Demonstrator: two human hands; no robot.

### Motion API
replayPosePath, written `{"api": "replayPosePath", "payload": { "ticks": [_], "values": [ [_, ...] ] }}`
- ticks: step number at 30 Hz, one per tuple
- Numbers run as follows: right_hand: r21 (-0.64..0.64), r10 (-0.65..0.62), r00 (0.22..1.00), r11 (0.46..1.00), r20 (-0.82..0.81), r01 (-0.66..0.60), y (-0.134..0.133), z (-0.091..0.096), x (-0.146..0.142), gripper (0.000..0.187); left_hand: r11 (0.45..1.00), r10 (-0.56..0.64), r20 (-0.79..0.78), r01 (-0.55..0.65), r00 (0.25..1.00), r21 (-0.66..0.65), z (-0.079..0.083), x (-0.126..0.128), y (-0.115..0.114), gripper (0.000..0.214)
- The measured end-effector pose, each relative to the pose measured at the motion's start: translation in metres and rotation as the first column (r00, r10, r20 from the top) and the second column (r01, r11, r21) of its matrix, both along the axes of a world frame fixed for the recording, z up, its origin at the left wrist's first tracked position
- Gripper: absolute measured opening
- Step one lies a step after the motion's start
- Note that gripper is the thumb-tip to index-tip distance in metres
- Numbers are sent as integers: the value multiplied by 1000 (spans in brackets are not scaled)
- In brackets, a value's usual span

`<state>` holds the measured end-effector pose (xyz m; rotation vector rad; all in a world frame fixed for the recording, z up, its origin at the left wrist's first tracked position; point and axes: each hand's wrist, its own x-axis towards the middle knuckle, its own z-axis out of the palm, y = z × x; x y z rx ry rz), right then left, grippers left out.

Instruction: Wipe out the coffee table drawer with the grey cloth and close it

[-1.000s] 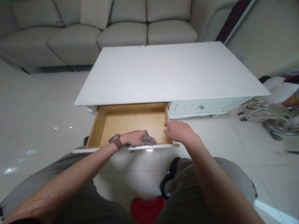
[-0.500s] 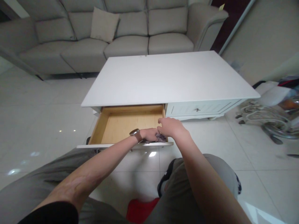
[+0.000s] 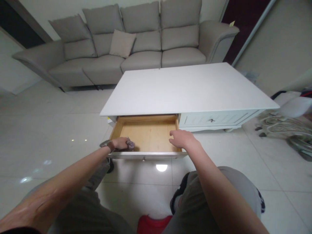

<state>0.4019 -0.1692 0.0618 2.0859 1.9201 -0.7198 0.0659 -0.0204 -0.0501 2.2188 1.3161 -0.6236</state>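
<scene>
My left hand (image 3: 120, 143), with a watch (image 3: 107, 145) on its wrist, is closed on a crumpled grey-purple cloth (image 3: 130, 145). It holds the cloth inside the pulled-out wooden drawer (image 3: 148, 133), at the front left corner. Over the drawer's right side wall hovers my right hand (image 3: 181, 139), its fingers apart and slightly curled, with nothing in them. Whether its underside touches the wall I cannot tell. The drawer belongs to a white coffee table (image 3: 187, 87).
Beside the open drawer is a closed one with a small knob (image 3: 212, 120). A grey sofa (image 3: 143, 60) with a cushion (image 3: 122, 44) stands behind the table. Coiled hose or cable (image 3: 280, 126) lies on the floor at right. Something red (image 3: 154, 224) is between my legs.
My left hand has moved with the cloth from the drawer's front right corner to its front left. My right hand stays near the right wall. The view has tilted up slightly.
</scene>
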Motion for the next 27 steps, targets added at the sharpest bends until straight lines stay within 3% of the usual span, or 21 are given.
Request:
{"api": "replayPosePath", "payload": {
  "ticks": [4, 6, 8, 10, 13, 16, 18, 20, 23, 27],
  "values": [
    [-14, 10, 1000, 1000, 18, -10, -2, -4, -3, 47, 973, 189, 25, -191, 982, 128, 19, -15, 32, 21],
    [-17, 15, 1000, 1000, 27, -15, -2, -5, -5, 47, 928, 253, 114, -274, 961, 252, 28, -11, 44, 27],
    [-13, 20, 999, 1000, 36, -20, -1, -5, -7, 46, 868, 240, 219, -310, 946, 387, 30, 0, 47, 31],
    [-10, 26, 999, 1000, 40, -26, 0, -6, -10, 46, 823, 165, 275, -286, 947, 491, 21, 19, 40, 37],
    [-22, 40, 998, 999, 48, -39, 4, -8, -16, 45, 880, 46, 320, -190, 946, 436, -10, 55, 16, 45],
    [-36, 60, 997, 998, 53, -58, 8, -10, -20, 45, 970, -76, 293, 3, 953, 241, -44, 86, -8, 52],
    [-39, 71, 996, 997, 55, -69, 10, -12, -22, 44, 978, -138, 259, 91, 956, 186, -58, 98, -16, 51],
    [-37, 74, 996, 997, 55, -72, 11, -12, -23, 44, 974, -156, 251, 107, 955, 199, -62, 100, -15, 49],
    [-38, 73, 996, 997, 51, -71, 12, -13, -23, 44, 967, -109, 264, 41, 958, 251, -50, 84, 3, 47],
    [-38, 70, 996, 997, 52, -68, 11, -14, -21, 44, 914, -6, 277, -108, 961, 391, -16, 40, 40, 40]
  ]
}}
